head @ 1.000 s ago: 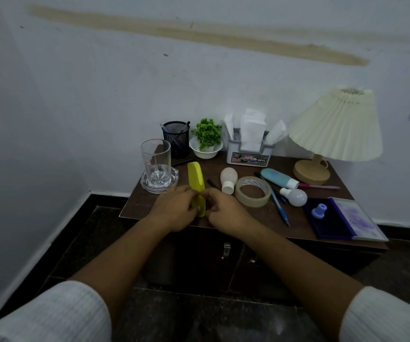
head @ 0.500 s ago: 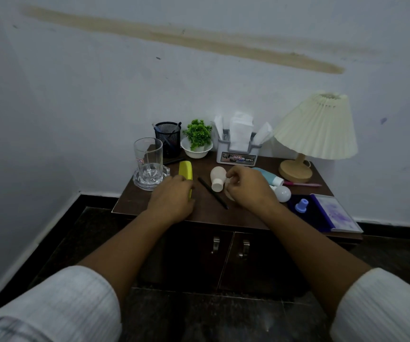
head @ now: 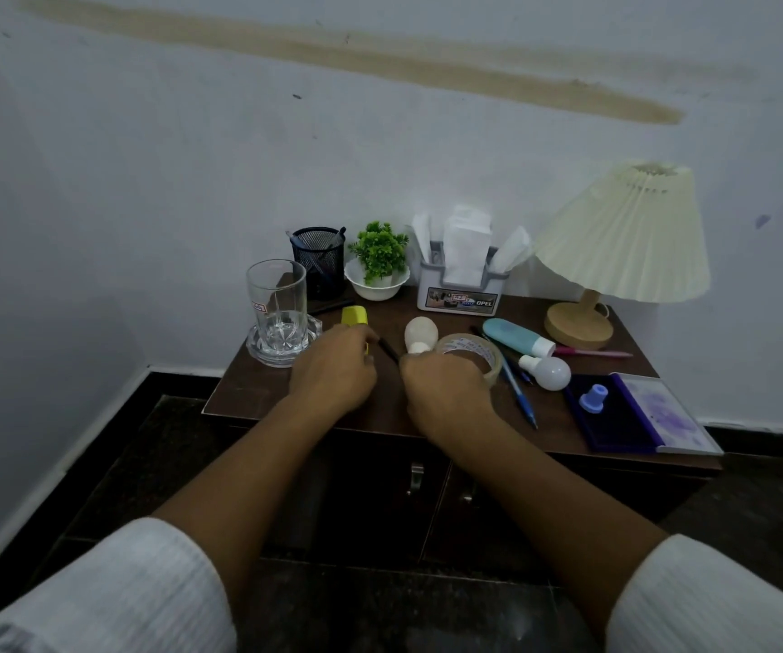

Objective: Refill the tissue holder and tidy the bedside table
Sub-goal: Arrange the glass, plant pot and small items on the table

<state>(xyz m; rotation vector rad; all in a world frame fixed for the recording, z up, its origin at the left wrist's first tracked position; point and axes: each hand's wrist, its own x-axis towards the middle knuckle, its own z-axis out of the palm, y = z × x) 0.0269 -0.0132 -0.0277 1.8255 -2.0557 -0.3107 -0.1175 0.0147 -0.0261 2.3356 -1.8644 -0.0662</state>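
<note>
The grey tissue holder (head: 462, 299) stands at the back of the brown bedside table (head: 257, 393), with white tissues (head: 467, 242) sticking up out of it. My left hand (head: 333, 367) lies curled over the near end of a yellow case (head: 354, 317), whose far end shows beyond my fingers. My right hand (head: 446, 388) is beside it, fingertips closed at the near end of a thin black pen (head: 387, 348). Just past that hand lie a tape roll (head: 472, 351) and a small white bottle (head: 420, 332).
A glass (head: 276, 299) on a coaster sits at the left, a mesh pen cup (head: 318, 256) and a potted plant (head: 377, 249) behind it. On the right are a lamp (head: 625, 238), teal tube (head: 514, 337), blue pen (head: 519, 393) and open ink pad (head: 615, 417).
My right hand left the yellow case, reached out to the white bottle and tape roll, then drew back to the black pen. My left hand stayed on the yellow case.
</note>
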